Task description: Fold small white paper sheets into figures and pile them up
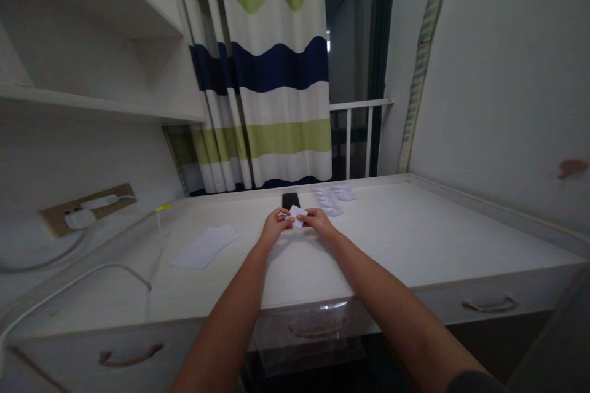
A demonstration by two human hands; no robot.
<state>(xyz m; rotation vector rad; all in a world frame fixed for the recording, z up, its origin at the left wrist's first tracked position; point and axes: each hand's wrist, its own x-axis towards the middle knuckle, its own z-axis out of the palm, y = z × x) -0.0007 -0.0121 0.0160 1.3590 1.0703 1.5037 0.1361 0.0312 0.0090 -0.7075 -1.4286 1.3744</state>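
Above the white desk, I had both hands raised in front of me, pinching one small folded white paper between them. The left hand gripped its left side between thumb and fingers, and the right hand gripped its right side the same way. The paper was tilted, one corner pointing up. Just behind it, a dark flat object lay on the desk. Beyond my right hand, near the back edge, sat a cluster of folded white paper pieces; I could not make out their exact shape. Well to the left of my left hand, flat white sheets lay overlapping, with a white cable farther left.
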